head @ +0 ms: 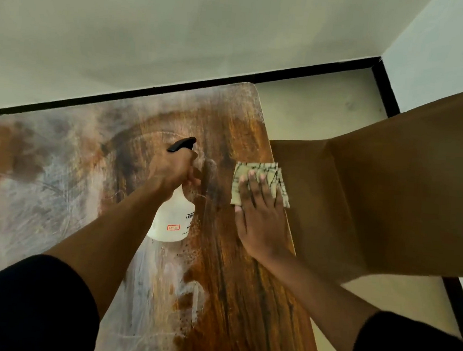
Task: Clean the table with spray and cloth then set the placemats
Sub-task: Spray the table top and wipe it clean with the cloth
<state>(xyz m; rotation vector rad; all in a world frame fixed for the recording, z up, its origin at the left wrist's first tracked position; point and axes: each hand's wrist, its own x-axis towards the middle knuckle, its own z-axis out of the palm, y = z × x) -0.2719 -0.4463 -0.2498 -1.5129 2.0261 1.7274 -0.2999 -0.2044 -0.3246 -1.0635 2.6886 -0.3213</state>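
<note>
My left hand (172, 170) grips the neck of a white spray bottle (173, 217) with a black trigger head, held over the wooden table (229, 299). My right hand (258, 213) lies flat, fingers spread, pressing a folded beige cloth (264, 172) with dark line pattern onto the table near its right edge. The tabletop is brown wood grain on the right and pale, streaked and glossy on the left. No placemats are in view.
A brown chair (388, 204) stands right beside the table's right edge, its seat next to the cloth. A pale wall with a black skirting strip (176, 86) runs behind the table. Pale floor shows between table and wall corner.
</note>
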